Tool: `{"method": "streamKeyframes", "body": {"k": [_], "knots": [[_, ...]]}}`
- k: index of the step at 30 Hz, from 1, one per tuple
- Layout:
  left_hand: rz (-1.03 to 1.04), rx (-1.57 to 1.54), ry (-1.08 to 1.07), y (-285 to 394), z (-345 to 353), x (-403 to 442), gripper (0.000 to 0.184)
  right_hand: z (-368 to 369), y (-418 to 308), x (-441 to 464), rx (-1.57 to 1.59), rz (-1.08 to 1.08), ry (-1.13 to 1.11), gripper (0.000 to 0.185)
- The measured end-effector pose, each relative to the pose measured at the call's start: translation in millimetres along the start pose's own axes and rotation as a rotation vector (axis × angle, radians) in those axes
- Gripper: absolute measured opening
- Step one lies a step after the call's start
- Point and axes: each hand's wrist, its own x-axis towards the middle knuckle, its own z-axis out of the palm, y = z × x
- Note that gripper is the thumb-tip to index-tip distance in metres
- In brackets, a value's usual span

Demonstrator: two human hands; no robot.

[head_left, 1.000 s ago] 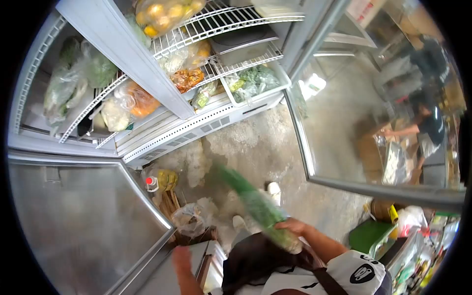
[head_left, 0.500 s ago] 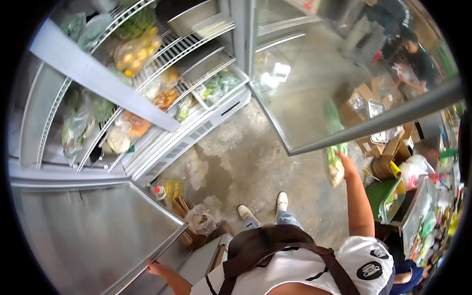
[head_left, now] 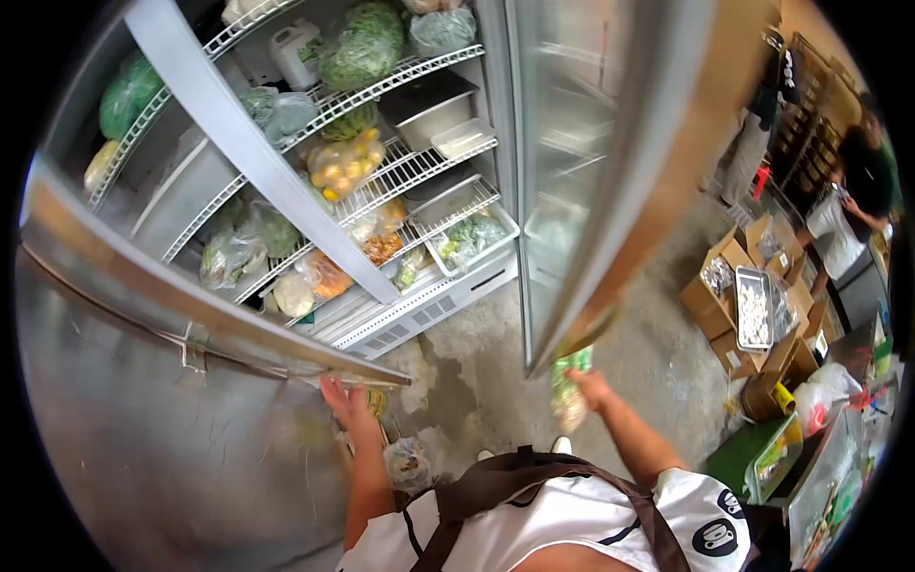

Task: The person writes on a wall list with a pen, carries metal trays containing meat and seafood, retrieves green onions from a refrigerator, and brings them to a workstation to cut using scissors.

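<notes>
My left hand [head_left: 351,408] lies with its fingers stretched out against the left fridge door [head_left: 181,429], near that door's free edge. In my right hand [head_left: 593,389] is a long bag of green vegetables [head_left: 570,405], leafy green at the top and pale at the lower end. It hangs close to the free edge of the right fridge door [head_left: 648,172], which partly hides its top. Between the two partly open doors, the fridge shelves [head_left: 419,71] carry bagged vegetables, a bag of yellow produce [head_left: 345,172] and a white bin of greens [head_left: 472,238].
On the right, cardboard boxes [head_left: 710,286] stand on the floor with a metal tray [head_left: 754,310] of pale pieces on them. A green bin [head_left: 748,453] is nearer. Other people [head_left: 863,181] are at the far right. A plastic bag [head_left: 408,465] lies on the floor.
Both fridge doors have swung inward, towards closed. My left hand has come forward along with its door. My right hand has moved left, still holding the vegetable bag.
</notes>
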Motion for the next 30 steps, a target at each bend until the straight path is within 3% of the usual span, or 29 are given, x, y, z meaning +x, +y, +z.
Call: {"method": "streamKeyframes", "body": {"k": [3, 4, 5, 7, 8, 10, 13, 16, 17, 21, 23, 25, 27, 30], "knots": [[0.623, 0.132, -0.088, 114, 45, 1, 0.09, 88, -16, -7, 0.045, -0.144, -0.003, 0.044], [0.808, 0.174, -0.084, 138, 52, 6, 0.098, 111, -18, 0, 0.132, -0.08, -0.024, 0.046], [0.93, 0.221, -0.073, 152, 56, 16, 0.104, 125, 12, 48, 0.155, 0.023, -0.043, 0.052], [1.101, 0.398, -0.01, 171, 63, 41, 0.112, 148, -23, 15, 0.456, 0.054, -0.152, 0.041], [1.144, 0.525, 0.043, 178, 68, 64, 0.114, 153, -22, 22, 0.439, 0.062, -0.179, 0.041], [1.117, 0.584, 0.218, 178, 90, 126, 0.11, 147, -16, 40, 0.626, 0.141, -0.443, 0.035], [1.074, 0.677, 0.182, 180, 93, 193, 0.103, 134, -22, 33, 0.64, 0.128, -0.34, 0.029], [1.058, 0.856, 0.396, 167, 98, 239, 0.092, 108, -11, 43, 0.682, 0.166, -0.266, 0.029], [1.059, 0.845, 0.376, 160, 101, 252, 0.092, 97, -5, 49, 0.696, 0.174, -0.248, 0.029], [0.793, 1.075, 0.687, 126, 122, 326, 0.086, 52, -20, 58, 0.726, 0.126, -0.113, 0.03], [0.782, 1.52, 0.915, 116, 121, 357, 0.065, 33, -35, 63, 0.758, 0.174, -0.03, 0.03], [0.798, 1.968, 1.073, 137, 144, 352, 0.059, 8, -34, 73, 0.839, 0.17, 0.004, 0.033], [0.909, 1.748, 1.037, 132, 149, 384, 0.057, -12, -28, 97, 0.93, 0.109, 0.065, 0.037], [1.149, 0.926, 0.716, 134, 248, 349, 0.057, -39, -64, 95, 1.001, 0.034, 0.127, 0.038]]}}
